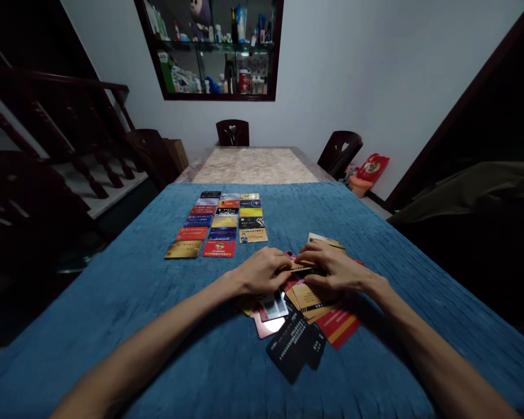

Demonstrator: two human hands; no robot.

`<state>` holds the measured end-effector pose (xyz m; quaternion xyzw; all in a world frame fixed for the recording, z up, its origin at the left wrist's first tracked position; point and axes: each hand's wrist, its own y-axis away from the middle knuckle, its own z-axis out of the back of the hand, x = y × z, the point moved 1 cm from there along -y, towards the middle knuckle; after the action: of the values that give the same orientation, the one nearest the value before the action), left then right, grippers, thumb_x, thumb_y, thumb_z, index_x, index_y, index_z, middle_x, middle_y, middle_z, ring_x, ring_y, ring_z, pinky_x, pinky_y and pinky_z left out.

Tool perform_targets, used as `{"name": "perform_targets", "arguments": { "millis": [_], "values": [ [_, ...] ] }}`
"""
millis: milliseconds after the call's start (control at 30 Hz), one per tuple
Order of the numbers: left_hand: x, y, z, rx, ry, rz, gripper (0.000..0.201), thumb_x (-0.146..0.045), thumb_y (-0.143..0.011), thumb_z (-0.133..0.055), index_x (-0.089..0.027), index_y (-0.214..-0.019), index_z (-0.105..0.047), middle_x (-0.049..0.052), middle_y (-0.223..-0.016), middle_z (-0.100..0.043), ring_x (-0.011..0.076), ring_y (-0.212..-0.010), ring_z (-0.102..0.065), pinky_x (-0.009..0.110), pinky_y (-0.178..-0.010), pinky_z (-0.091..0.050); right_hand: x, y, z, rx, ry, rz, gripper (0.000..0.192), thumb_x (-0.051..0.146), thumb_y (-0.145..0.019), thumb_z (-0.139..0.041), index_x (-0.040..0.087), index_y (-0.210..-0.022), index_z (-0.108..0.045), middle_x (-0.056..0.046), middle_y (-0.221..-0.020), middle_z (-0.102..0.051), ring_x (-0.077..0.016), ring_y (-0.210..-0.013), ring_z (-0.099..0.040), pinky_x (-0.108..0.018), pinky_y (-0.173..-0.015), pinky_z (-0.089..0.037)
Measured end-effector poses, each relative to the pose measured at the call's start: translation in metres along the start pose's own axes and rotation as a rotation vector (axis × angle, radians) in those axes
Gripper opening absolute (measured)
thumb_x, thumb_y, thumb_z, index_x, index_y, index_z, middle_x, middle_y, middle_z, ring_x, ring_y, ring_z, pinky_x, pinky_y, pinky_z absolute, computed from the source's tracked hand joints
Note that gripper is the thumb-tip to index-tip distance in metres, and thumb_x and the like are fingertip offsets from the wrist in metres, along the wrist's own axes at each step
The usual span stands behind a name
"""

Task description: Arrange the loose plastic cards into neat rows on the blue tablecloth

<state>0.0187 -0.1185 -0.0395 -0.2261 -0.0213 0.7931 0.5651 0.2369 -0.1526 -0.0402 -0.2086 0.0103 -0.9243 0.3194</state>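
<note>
My left hand (264,270) and my right hand (332,267) meet over a loose pile of plastic cards (308,317) on the blue cloth (113,302). Both hands pinch one gold and dark card (300,267) between their fingertips, just above the pile. The pile holds black, red, gold and pale cards, spread unevenly under and in front of my hands. Further back and to the left, a neat grid of cards (220,224) lies face up in three columns, with gold, red, blue and black faces.
Beyond the blue cloth the marble table top (253,166) shows, with two dark chairs (232,132) at its far end. A wooden staircase (70,145) rises at the left. A wall cabinet (213,49) with bottles hangs behind. A red bag (372,167) sits on the floor at right.
</note>
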Motion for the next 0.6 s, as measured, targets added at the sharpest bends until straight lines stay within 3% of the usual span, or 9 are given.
{"name": "perform_targets", "arguments": {
  "millis": [133,267,600],
  "values": [
    [0.004,0.000,0.003,-0.075,0.068,0.043,0.022,-0.014,-0.092,-0.051,-0.015,-0.099,-0.072,0.007,-0.091,-0.074,0.0166,-0.081,-0.067,0.027,-0.077,-0.049,-0.008,-0.002,-0.003,-0.077,0.021,0.024,0.025,0.016,-0.084,-0.057,0.019,-0.104,-0.071,-0.008,-0.097,-0.067,-0.0211,-0.090,-0.059,-0.036,-0.082,-0.047],
    [0.014,0.001,0.001,-0.141,0.096,0.113,0.023,-0.012,-0.090,-0.051,-0.014,-0.100,-0.073,0.008,-0.094,-0.076,0.0177,-0.083,-0.069,0.027,-0.077,-0.050,-0.014,-0.003,-0.006,-0.175,-0.010,0.035,0.022,0.017,-0.088,-0.052,0.018,-0.099,-0.071,-0.007,-0.089,-0.069,-0.0190,-0.082,-0.060,-0.032,-0.075,-0.046],
    [0.027,0.003,-0.002,-0.139,0.143,0.147,0.033,-0.003,-0.084,-0.047,-0.014,-0.106,-0.070,0.008,-0.099,-0.075,0.0178,-0.088,-0.068,0.029,-0.079,-0.050,-0.018,-0.001,-0.012,-0.292,-0.020,0.000,0.020,0.018,-0.088,-0.054,0.018,-0.102,-0.069,-0.007,-0.088,-0.071,-0.0183,-0.079,-0.063,-0.030,-0.072,-0.046]
  ]
}}
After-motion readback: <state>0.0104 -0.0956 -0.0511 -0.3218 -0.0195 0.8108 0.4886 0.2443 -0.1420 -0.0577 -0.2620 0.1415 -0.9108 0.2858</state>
